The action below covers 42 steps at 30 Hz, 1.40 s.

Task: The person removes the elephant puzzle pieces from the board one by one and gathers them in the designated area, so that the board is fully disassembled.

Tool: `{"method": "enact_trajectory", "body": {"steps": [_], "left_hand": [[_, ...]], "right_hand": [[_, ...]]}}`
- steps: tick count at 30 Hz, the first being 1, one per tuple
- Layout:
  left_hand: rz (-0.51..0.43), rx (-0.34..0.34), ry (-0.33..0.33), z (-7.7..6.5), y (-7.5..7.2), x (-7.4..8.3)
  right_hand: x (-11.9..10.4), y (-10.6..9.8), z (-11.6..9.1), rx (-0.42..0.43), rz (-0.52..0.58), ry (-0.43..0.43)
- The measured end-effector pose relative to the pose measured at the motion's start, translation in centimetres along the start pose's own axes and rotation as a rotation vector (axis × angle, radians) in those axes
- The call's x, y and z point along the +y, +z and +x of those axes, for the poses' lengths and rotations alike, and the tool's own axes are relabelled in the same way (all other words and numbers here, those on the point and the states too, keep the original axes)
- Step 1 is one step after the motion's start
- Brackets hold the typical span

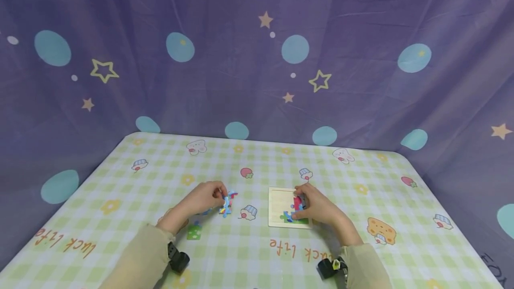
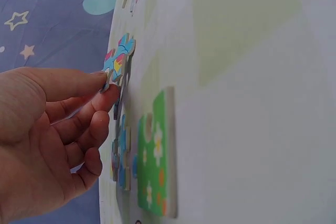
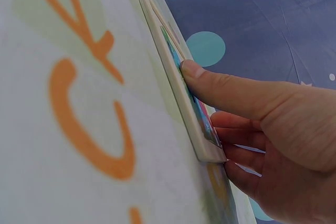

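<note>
My left hand [image 1: 205,199] pinches a blue jigsaw piece [image 2: 122,56] with pink and yellow print between thumb and fingertips, just above the table. More blue pieces [image 2: 124,150] lie below that hand, partly hidden by it in the head view. Nearer the front is a green piece [image 1: 194,232] with white flowers. A shallow wooden puzzle tray [image 1: 279,200] lies to the right, with several red, blue and green pieces [image 1: 288,216] along its near and right sides. My right hand [image 1: 318,203] grips the tray's right side, thumb on the pieces and fingers at the outer edge.
A checked, printed cloth [image 1: 249,262] covers the table. Behind the table hangs a purple curtain [image 1: 241,79] with stars and blue dots. Black wrist cameras are strapped to both wrists, the left one [image 1: 178,260] close over the cloth.
</note>
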<state>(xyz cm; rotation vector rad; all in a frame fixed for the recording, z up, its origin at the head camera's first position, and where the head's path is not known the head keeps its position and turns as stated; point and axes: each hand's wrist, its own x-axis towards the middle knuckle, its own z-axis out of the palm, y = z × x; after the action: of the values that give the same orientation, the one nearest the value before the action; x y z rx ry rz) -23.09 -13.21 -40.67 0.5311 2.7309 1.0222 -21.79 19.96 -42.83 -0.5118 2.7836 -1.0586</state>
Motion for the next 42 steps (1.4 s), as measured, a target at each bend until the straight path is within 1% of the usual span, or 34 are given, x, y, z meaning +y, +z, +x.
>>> {"method": "enact_trajectory", "body": {"steps": [4, 19, 24, 29, 36, 42], "left_hand": [[0.012, -0.005, -0.005, -0.09, 0.05, -0.01], [0.079, 0.03, -0.029, -0.01, 0.17, 0.71], [0.108, 0.042, -0.034, 0.02, 0.27, 0.66], [0.112, 0.053, -0.034, 0.0, 0.29, 0.52], [0.118, 0.041, -0.043, 0.26, 0.5, 0.1], [0.108, 0.045, -0.041, 0.33, 0.56, 0.08]], "right_hand": [[0.0, 0.06, -0.04, -0.002, 0.001, 0.009], [-0.13, 0.04, 0.0, -0.004, -0.003, -0.003], [-0.14, 0.02, -0.02, -0.007, -0.004, 0.004], [-0.14, 0.0, 0.0, -0.006, -0.021, -0.004], [0.17, 0.09, 0.0, -0.004, 0.015, -0.001], [0.07, 0.07, -0.07, -0.006, 0.02, 0.002]]}}
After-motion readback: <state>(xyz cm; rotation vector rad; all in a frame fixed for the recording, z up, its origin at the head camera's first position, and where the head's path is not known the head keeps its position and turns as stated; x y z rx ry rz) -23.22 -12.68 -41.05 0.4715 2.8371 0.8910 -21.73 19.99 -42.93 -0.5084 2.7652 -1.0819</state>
